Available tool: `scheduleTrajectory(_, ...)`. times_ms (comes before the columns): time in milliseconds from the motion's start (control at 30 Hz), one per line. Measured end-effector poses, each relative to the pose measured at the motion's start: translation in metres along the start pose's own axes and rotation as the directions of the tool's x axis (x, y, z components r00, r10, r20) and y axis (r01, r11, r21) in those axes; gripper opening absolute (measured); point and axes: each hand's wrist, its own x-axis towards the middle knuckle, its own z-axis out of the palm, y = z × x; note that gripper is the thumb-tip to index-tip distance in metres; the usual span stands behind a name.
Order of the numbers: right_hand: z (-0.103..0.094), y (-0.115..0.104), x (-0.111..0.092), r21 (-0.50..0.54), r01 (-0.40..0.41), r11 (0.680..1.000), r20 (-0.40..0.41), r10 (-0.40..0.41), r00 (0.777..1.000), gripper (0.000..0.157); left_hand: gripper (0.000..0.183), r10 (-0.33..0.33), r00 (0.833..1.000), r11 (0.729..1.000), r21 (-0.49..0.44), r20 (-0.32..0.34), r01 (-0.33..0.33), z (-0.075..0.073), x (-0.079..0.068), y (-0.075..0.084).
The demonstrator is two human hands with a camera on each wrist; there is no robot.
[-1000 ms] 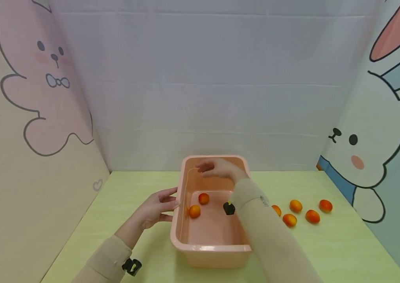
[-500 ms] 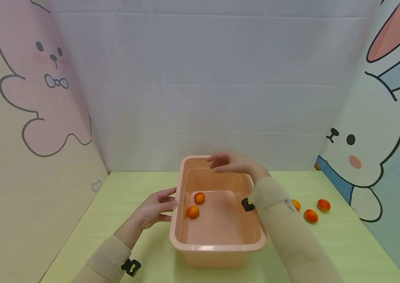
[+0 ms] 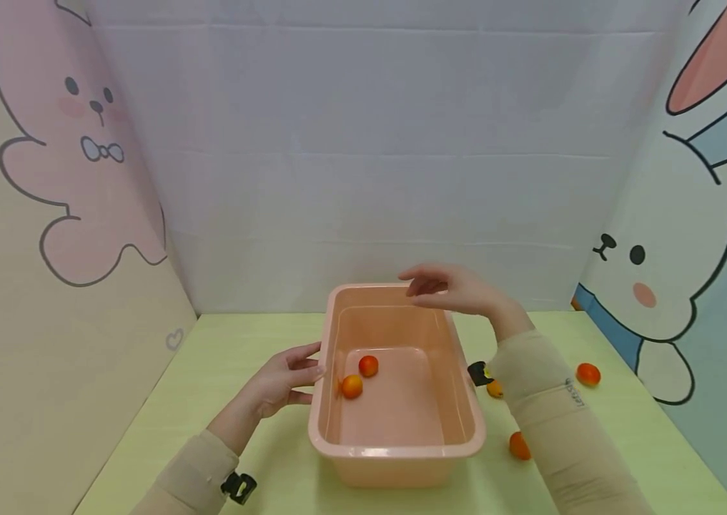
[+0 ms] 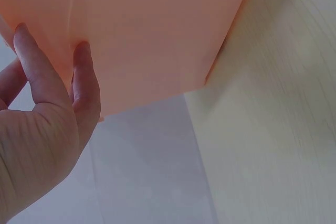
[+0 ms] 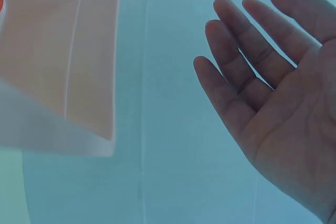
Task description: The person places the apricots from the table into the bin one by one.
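Note:
A pink plastic tub [image 3: 395, 452] stands on the table, its long sides running away from me. Two small round fruits, one red [image 3: 368, 366] and one orange [image 3: 352, 387], lie on its floor toward the left. My left hand [image 3: 282, 381] rests against the tub's outer left wall; the left wrist view shows extended fingertips [image 4: 83, 51] touching it. Above the far right corner of the tub hovers my right hand [image 3: 456, 290]. Its palm holds nothing and its fingers are loosely bent, as the right wrist view shows beside the tub wall [image 5: 92, 66].
Right of the tub, loose fruits lie on the pale green table [image 3: 260, 329]: a red one [image 3: 588, 374], an orange-red one [image 3: 520, 446] and an orange one [image 3: 495, 388]. My right sleeve partly covers some. A white backdrop [image 3: 363, 179] stands behind.
My right hand has moved right, from over the tub's inside to its far right corner. The red fruit in the tub has shifted slightly. My left hand has stayed put.

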Motion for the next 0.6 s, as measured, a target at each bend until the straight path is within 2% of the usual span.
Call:
scheduleTrajectory(200, -0.011, 0.001, -0.024, -0.037, 0.054, 0.998, -0.074, -0.057, 0.996, 0.045, 0.067, 0.003, 1.000, 1.000, 0.001, 0.003, -0.003, 0.002, -0.001, 0.000)
scheduleTrajectory(433, -0.018, 0.017, -0.060, -0.085, 0.106, 0.991, -0.152, -0.118, 0.981, 0.040, 0.067, -0.002, 1.000, 1.000, -0.003, -0.007, 0.002, 0.003, 0.000, 0.001)
scheduleTrajectory(600, -0.014, 0.030, -0.088, -0.105, 0.073, 0.992, -0.206, -0.093, 0.974, 0.040, 0.066, 0.001, 1.000, 1.000, -0.001, -0.008, -0.001, 0.004, 0.000, 0.000)
